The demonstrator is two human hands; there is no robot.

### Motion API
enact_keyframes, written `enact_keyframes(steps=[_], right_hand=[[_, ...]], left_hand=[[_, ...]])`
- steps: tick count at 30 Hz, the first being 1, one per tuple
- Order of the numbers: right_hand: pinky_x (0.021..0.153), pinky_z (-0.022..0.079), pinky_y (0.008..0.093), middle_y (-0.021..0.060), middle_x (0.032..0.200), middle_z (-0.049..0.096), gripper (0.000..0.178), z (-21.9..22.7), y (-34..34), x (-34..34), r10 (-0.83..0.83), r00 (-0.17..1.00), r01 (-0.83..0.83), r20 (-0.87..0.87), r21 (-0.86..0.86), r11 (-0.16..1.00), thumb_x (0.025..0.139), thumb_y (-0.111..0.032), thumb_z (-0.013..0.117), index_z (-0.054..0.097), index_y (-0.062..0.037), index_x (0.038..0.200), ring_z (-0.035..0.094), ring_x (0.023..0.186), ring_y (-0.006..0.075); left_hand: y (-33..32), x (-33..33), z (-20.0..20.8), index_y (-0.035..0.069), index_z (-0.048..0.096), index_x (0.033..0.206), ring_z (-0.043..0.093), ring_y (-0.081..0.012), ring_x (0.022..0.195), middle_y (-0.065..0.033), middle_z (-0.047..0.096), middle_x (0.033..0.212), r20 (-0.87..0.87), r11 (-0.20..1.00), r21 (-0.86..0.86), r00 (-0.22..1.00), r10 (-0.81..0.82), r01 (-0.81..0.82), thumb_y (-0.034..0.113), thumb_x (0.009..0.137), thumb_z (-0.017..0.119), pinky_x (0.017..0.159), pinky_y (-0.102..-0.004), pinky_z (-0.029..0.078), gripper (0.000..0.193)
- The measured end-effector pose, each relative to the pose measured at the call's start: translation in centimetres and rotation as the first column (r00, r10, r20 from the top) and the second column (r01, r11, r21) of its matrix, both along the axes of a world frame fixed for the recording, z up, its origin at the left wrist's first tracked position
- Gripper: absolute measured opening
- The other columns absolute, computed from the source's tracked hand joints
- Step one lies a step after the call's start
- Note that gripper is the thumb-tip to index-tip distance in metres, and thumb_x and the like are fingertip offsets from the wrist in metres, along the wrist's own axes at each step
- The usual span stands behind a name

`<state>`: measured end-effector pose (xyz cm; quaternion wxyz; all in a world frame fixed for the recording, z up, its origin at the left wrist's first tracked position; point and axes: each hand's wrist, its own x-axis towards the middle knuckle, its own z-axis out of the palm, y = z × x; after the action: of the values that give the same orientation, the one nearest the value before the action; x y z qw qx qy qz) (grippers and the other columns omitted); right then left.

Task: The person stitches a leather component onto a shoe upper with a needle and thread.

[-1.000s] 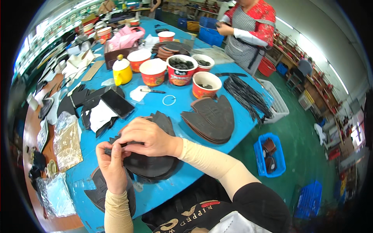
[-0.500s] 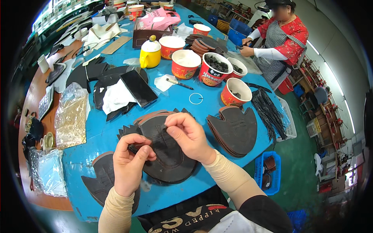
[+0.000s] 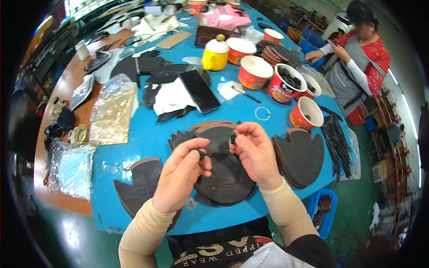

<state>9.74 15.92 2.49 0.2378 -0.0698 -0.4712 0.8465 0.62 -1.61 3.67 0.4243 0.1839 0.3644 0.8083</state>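
Black and small, the left bit (image 3: 202, 154) sits between the thumb and curled fingers of the left hand (image 3: 182, 173), looking ridged along its edge. Its twin, the right bit (image 3: 233, 139), is stubby and dark, pinched between the right hand's (image 3: 255, 154) thumb and forefinger; finer detail is too small to tell. Both grips are narrow, and the hands are apart, facing each other over the middle stack (image 3: 225, 182) of dark, rounded sheets with brown edges. The left hand slants up toward the right, thumb uppermost; the right tips up and inward, its wrist lower than its fingertips. Cream sleeves (image 3: 286, 203) cover both forearms.

Beside the hands lie the left stack (image 3: 139, 185) and right stack (image 3: 303, 158), notched at the top, on the blue table (image 3: 109, 167). Farther right are black strips (image 3: 336, 145), with red tubs (image 3: 255, 79) beyond.
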Motion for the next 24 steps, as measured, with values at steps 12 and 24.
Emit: enact_keyframes(steps=[12, 24], right_hand=[[0.08, 0.053, 0.0305, 0.0054, 0.096, 0.063, 0.013, 0.1, 0.4, 0.2, 0.062, 0.998, -0.062, 0.004, -0.035, 0.997, 0.09, -0.001, 0.061, 0.057, -0.0053, 0.102, 0.064, 0.086, 0.0157], [0.08, 0.052, 0.0281, 0.0063, 0.097, 0.063, 0.024, -0.5, 0.7, 0.1, 0.106, 0.99, -0.101, 0.088, -0.055, 0.993, 0.094, -0.006, 0.058, 0.056, -0.0036, 0.117, 0.062, 0.088, 0.0151]], left_hand=[[0.3, -0.7, -1.2, 0.003, 0.051, 0.128, 0.061, -0.0216, 0.101, -0.0122, 0.059, 0.119, -0.028, 0.999, 0.006, 0.999, 0.034, -0.034, 0.013, 0.101, 0.044, 0.088, -0.0337, 0.051, 0.03], [0.6, -0.3, -0.9, 0.002, 0.041, 0.141, 0.056, -0.0224, 0.116, -0.0093, 0.05, 0.133, -0.007, 1.0, 0.0, 1.0, -0.01, 0.01, 0.001, 0.097, 0.045, 0.096, -0.0332, 0.047, 0.044]])
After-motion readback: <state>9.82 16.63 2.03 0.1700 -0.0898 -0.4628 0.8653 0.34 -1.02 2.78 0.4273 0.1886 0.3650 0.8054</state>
